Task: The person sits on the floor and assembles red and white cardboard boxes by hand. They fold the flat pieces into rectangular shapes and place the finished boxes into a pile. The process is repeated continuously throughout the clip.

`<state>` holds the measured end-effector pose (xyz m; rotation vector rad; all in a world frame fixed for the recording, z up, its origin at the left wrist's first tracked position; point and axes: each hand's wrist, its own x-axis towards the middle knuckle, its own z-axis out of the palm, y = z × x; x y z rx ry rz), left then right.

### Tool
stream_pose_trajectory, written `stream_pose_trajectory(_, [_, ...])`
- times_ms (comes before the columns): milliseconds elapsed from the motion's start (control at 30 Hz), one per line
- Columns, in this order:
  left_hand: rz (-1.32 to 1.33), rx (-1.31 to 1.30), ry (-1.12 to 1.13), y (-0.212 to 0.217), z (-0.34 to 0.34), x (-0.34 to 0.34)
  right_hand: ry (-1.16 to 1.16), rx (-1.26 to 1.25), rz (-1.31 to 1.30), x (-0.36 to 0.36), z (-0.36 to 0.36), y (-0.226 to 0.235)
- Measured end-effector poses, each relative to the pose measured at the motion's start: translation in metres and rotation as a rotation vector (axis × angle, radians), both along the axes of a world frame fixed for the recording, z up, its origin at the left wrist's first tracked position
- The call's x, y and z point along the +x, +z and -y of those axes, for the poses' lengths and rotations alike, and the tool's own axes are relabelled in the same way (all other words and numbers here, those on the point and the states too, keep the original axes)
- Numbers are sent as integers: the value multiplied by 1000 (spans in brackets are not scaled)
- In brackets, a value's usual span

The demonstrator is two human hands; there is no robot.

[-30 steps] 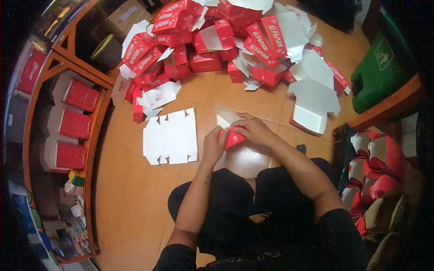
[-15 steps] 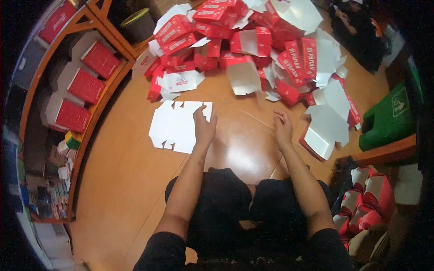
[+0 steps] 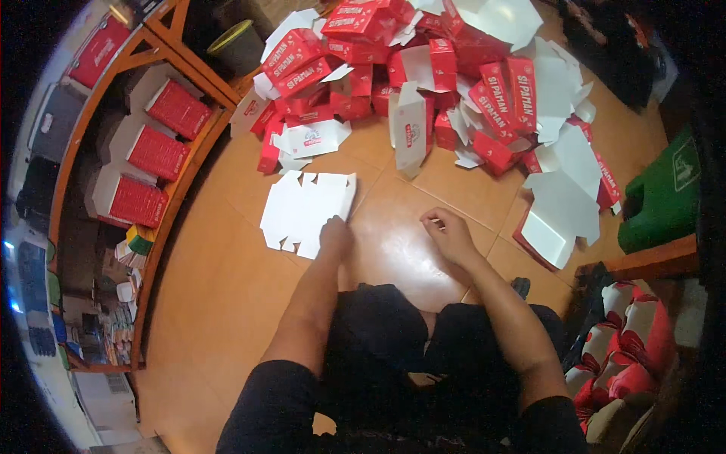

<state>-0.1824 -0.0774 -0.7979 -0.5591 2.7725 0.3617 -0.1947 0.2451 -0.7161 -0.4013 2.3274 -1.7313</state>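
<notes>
A flat white cardboard box blank (image 3: pixel 302 210) lies on the tiled floor in front of me. My left hand (image 3: pixel 336 233) rests on its near right corner, fingers curled over the edge. My right hand (image 3: pixel 448 233) hovers just above the bare floor to the right, fingers loosely bent with nothing in them. Beyond both hands sits a big heap of folded red and white boxes (image 3: pixel 423 68), mixed with loose white blanks.
A wooden shelf unit (image 3: pixel 162 163) with stacked red boxes curves along the left. More flat blanks (image 3: pixel 563 208) lie at the right beside a green plastic container (image 3: pixel 665 197). Folded red boxes (image 3: pixel 628 348) pile up at the lower right. My crossed legs fill the bottom.
A second ago both hands held a small red box together; it is gone from them. My left hand moved onto the white blank, my right hand came away empty, and the view shifted.
</notes>
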Motion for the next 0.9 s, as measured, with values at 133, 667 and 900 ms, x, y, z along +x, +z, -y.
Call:
stream_pose_trajectory(133, [199,68,-211,73,-8,-4,87,-221,403,11,11,-6])
stream_pose_trajectory(667, [-77,1584,-111,138,-108,56,212,-607,407,57,16,49])
stream_pose_trajectory(900, [-85,1574,3,147,-117,55,69,-555,297,45,19,27])
